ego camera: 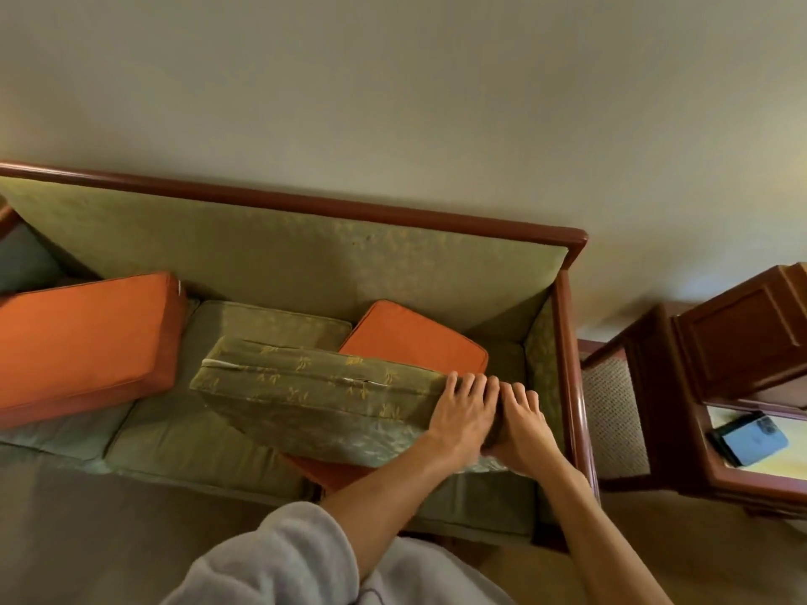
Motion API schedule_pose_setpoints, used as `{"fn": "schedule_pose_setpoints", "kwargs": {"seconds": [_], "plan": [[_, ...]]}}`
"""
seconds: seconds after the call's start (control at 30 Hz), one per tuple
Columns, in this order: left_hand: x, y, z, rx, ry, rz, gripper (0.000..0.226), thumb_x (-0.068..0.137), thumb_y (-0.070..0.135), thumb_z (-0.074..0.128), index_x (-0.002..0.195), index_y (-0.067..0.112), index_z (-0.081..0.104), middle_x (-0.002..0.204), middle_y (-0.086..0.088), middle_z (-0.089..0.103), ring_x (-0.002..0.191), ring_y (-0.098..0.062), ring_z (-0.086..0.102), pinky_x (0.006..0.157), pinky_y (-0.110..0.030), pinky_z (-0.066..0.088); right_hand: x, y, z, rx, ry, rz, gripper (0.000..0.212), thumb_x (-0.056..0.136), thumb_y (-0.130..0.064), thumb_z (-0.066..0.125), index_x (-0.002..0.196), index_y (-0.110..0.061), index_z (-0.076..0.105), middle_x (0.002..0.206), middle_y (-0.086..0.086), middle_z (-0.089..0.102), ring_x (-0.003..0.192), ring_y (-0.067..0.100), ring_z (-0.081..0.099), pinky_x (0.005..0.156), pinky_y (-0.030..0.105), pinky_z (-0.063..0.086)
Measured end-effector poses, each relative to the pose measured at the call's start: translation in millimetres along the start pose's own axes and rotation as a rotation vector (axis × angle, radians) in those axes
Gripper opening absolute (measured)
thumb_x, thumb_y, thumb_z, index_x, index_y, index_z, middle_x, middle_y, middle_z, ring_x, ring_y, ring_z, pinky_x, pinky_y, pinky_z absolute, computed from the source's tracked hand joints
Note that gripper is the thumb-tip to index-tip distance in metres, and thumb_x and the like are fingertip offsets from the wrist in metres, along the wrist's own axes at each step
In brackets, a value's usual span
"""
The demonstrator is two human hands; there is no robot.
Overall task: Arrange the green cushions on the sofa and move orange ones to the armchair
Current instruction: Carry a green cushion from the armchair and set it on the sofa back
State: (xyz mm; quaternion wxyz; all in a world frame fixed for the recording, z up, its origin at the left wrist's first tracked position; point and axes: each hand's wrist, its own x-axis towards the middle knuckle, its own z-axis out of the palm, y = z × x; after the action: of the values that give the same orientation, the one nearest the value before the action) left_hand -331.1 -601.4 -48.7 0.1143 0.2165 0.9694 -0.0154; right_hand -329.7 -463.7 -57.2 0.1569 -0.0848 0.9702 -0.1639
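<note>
The room is dim and warm-toned, with soft, even light on the wall (393,80) and no hard shadows; the darkest patches sit in the sofa (305,259) corners and under the raised green cushion (314,395). The brightest spot is a yellowish glare on the side table (760,469) near the right edge. Wide-angle distortion bends the sofa's wooden rail and tilts the furniture at the right, and the whole picture is slightly soft, most at the sleeve (279,565) along the bottom edge.

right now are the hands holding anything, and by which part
Both the left hand and right hand grip the green patterned cushion at its right end, fingers curled over its top edge, above an orange cushion.
</note>
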Motion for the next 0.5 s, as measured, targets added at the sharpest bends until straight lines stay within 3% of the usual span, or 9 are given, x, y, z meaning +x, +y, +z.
{"fn": "schedule_pose_setpoints", "kwargs": {"seconds": [0.1, 0.27, 0.4, 0.5], "plan": [[-2, -16, -18, -0.101, 0.072, 0.037, 0.116, 0.067, 0.045, 0.087, 0.154, 0.006, 0.021, 0.145, -0.015, 0.042, 0.132, -0.033, 0.04, 0.112, -0.053, 0.03, 1, -19, -29, 0.026, 0.005, -0.048, 0.105, 0.064, -0.05, 0.085, 0.146, -0.012, 0.033, 0.133, 0.001, 0.041, 0.118, 0.024, 0.038, 0.097, 0.048, 0.047], [-30, -84, -111, -0.37, 0.173, 0.052, 0.134, 0.056, 0.047, 0.092, 0.157, 0.026, 0.006, 0.144, -0.003, 0.045, 0.133, -0.024, 0.041, 0.11, -0.047, 0.033, 7, -86, -116, -0.011, 0.139, -0.281, 0.087, 0.063, -0.048, 0.082, 0.133, -0.015, 0.042, 0.122, -0.003, 0.045, 0.108, 0.019, 0.038, 0.092, 0.043, 0.042], [-90, -150, -171, -0.658, 0.375, 0.021, 0.118, 0.062, 0.04, 0.092, 0.155, 0.038, 0.02, 0.144, 0.007, 0.045, 0.132, -0.01, 0.041, 0.112, -0.03, 0.033, -9, -174, -177, 0.017, 0.299, -0.504, 0.094, 0.06, -0.052, 0.085, 0.135, -0.023, 0.037, 0.124, -0.007, 0.049, 0.107, 0.014, 0.033, 0.095, 0.037, 0.031], [-118, -194, -162, -0.779, 0.421, -0.001, 0.106, 0.064, 0.032, 0.091, 0.15, 0.035, 0.031, 0.148, 0.015, 0.042, 0.134, -0.001, 0.042, 0.109, -0.018, 0.034, 1, -225, -168, 0.051, 0.287, -0.555, 0.109, 0.062, -0.057, 0.082, 0.148, -0.021, 0.027, 0.14, -0.003, 0.043, 0.122, 0.017, 0.031, 0.108, 0.041, 0.024]]}}
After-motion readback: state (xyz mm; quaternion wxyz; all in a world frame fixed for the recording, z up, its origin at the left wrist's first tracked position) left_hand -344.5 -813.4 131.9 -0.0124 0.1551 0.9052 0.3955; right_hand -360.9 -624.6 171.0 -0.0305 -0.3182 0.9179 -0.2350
